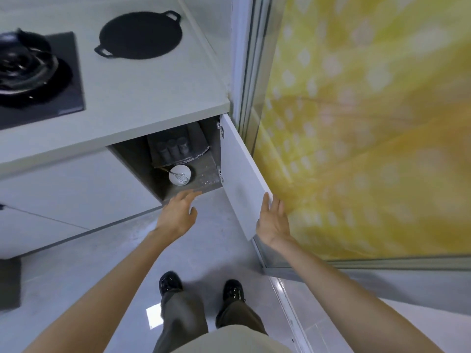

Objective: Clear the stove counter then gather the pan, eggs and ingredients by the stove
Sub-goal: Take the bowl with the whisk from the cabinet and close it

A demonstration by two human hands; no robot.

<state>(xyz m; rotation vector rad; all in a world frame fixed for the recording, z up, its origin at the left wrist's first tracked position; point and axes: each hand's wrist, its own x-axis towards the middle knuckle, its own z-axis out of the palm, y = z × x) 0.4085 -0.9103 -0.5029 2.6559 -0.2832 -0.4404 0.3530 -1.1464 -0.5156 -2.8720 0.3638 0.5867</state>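
Straight-fingered, the right hand rests against the cabinet door. The left hand, relaxed and holding nothing, hovers at the cabinet mouth. Inside the cabinet sits a white bowl holding a whisk, likely light and breakable, so best cupped underneath. Above the cabinet, the smooth counter carries the pan.

The single head-worn view looks steeply down from above the surface, close over the open cabinet beneath its right end, feet below.
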